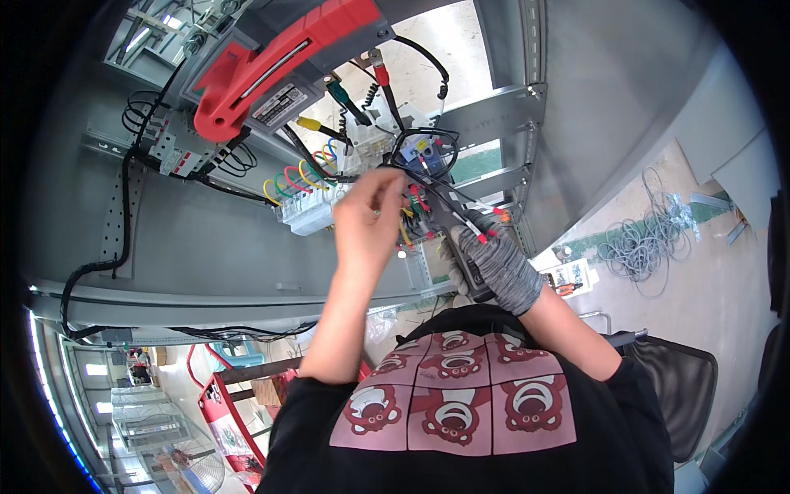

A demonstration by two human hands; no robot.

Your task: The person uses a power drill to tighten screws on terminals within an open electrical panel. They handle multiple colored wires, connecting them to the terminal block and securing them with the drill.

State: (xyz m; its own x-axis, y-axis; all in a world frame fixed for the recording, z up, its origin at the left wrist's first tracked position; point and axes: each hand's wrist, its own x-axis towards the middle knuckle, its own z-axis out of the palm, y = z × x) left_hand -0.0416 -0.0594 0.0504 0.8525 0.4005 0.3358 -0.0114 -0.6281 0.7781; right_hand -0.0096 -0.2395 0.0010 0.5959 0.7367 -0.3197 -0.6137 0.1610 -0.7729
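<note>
Gloved R hand, fingers wrapped round dark device near coloured wires, prob to steady it, red-tipped leads on top; bare L hand by leads, fingers curled, blurred, can't tell if pinching

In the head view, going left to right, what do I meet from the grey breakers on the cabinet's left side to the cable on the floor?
Grey breakers, coloured wire loops, bare left hand, gloved right hand, loosely coiled grey cable.
</note>
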